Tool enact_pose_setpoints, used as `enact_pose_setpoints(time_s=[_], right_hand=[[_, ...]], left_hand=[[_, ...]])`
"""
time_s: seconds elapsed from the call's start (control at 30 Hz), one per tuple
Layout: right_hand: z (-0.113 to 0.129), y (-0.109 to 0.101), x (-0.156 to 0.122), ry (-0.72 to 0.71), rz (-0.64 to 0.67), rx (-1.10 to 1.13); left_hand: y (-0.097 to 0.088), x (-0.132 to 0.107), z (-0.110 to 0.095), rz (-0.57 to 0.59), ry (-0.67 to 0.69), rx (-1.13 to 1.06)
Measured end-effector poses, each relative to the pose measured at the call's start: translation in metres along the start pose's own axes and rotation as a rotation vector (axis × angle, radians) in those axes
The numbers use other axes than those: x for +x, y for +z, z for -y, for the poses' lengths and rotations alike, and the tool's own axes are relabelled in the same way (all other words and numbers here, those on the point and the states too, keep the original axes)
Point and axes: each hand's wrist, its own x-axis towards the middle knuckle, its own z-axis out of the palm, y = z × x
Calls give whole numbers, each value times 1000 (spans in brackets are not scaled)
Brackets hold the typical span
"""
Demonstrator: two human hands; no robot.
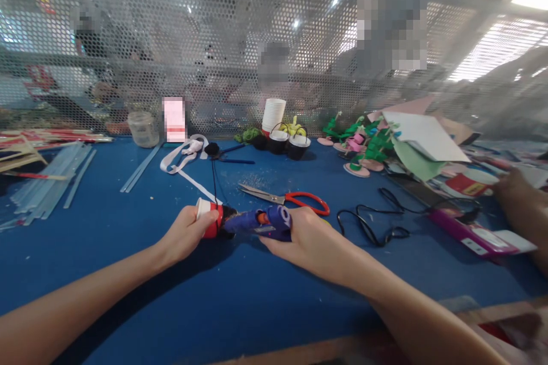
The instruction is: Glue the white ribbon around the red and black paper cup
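My left hand (184, 231) is closed around a small paper cup (210, 227), tipped on its side, with a white rim, a red band and a black part to the right. A black cord (214, 179) runs up from the cup towards a dark ball of yarn (212, 149). In my right hand (306, 239) is a blue glue gun (261, 223), its nozzle end at the cup's black part. Whether nozzle and cup touch is hard to see. Just beyond the gun lie scissors (274, 197) with red handles, blades apart.
Glue sticks (53, 182) lie left, near a clear jar (143, 129) and white ribbon (171, 157). Stacked cups (274, 114) and black handled cups (298, 147) stand behind. Green craft plants (377, 145), a black cable (363, 219) and another person's arm (520, 211) are right.
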Motion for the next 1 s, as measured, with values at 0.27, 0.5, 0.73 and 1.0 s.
enact_pose_setpoints(time_s=[0.27, 0.5, 0.73, 1.0], right_hand=[[0, -1, 1, 7, -29, -10], [-2, -4, 8, 41, -51, 83], [-3, -5, 12, 98, -6, 132], [-7, -2, 16, 116, 26, 185]], left_hand=[[1, -1, -4, -14, 0, 5], [1, -4, 0, -13, 88, 156], [2, -8, 0, 29, 209, 284], [2, -10, -3, 38, 294, 353]])
